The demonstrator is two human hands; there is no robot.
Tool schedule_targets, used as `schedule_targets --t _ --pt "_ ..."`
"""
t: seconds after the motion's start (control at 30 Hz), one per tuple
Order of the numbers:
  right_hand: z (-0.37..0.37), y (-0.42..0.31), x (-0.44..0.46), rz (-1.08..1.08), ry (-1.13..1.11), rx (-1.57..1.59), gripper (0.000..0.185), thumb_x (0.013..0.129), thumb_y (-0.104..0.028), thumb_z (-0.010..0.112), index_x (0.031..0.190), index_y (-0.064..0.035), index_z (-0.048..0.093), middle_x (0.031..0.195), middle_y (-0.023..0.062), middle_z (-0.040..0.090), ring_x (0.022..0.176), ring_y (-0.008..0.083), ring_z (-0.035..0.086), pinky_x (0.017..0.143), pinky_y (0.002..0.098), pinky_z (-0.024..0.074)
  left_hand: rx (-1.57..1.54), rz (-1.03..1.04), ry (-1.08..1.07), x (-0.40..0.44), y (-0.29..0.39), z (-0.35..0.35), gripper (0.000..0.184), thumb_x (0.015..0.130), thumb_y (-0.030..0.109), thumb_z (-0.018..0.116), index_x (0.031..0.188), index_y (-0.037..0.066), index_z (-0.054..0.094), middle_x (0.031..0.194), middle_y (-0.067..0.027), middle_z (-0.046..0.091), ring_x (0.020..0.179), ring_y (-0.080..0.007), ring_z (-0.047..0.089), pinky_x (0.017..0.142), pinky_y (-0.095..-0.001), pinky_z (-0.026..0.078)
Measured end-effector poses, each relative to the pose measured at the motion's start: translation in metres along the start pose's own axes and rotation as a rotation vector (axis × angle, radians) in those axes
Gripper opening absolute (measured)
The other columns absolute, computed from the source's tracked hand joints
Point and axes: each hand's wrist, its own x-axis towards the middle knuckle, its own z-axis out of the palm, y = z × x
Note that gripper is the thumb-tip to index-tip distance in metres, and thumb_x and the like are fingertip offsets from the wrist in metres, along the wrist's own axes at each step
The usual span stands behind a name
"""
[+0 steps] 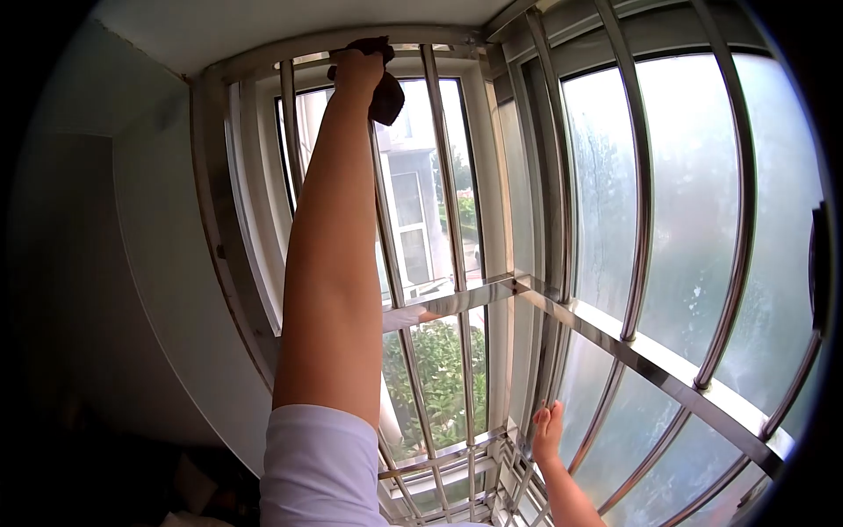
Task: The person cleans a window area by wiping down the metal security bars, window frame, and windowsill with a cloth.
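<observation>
My left hand is raised high at the top of the window, closed on a dark brown cloth. Part of the cloth hangs down beside the wrist, against an upright metal bar. It touches the upper part of the window frame. Low on the right, my right hand has its fingers curled at a thin metal bar near the window corner. The palm side of its grip is partly hidden.
Shiny metal bars run up both window sides, joined by a horizontal rail. Behind the right bars is a fogged glass pane. Green bushes show outside. A plain wall stands at left; dim items lie at the lower left.
</observation>
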Motion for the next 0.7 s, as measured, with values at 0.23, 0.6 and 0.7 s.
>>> schedule_targets --t 0.23,0.6,0.7 --pt "0.004 0.001 -0.001 -0.023 0.039 0.020 0.029 0.098 -0.033 0.039 0.098 -0.0043 0.045 0.065 0.0037 0.045 0.061 0.0140 0.045 0.057 0.0287 0.0374 0.125 0.127 0.086 -0.017 -0.012 -0.001 0.065 0.087 0.036 0.051 0.118 -0.016 0.029 0.111 -0.0320 0.056 0.102 -0.0436 0.058 0.087 -0.0479 0.047" --pt "0.006 0.017 0.000 0.024 0.028 0.119 0.024 0.098 -0.025 0.041 0.104 -0.0025 0.044 0.068 0.0049 0.045 0.062 0.0145 0.045 0.059 0.0287 0.0393 0.152 -0.062 -0.058 -0.225 -0.081 -0.009 0.040 0.093 0.031 0.046 0.110 -0.001 0.030 0.097 -0.0276 0.062 0.091 -0.0448 0.060 0.076 -0.0512 0.048" --pt "0.009 0.024 -0.001 0.027 0.045 0.171 0.023 0.098 -0.025 0.041 0.104 -0.0032 0.045 0.068 0.0037 0.044 0.063 0.0130 0.045 0.059 0.0277 0.0394 0.176 -0.042 -0.081 -0.291 -0.103 -0.010 0.049 0.091 0.024 0.050 0.124 -0.003 0.024 0.112 -0.0291 0.055 0.095 -0.0468 0.058 0.080 -0.0512 0.048"
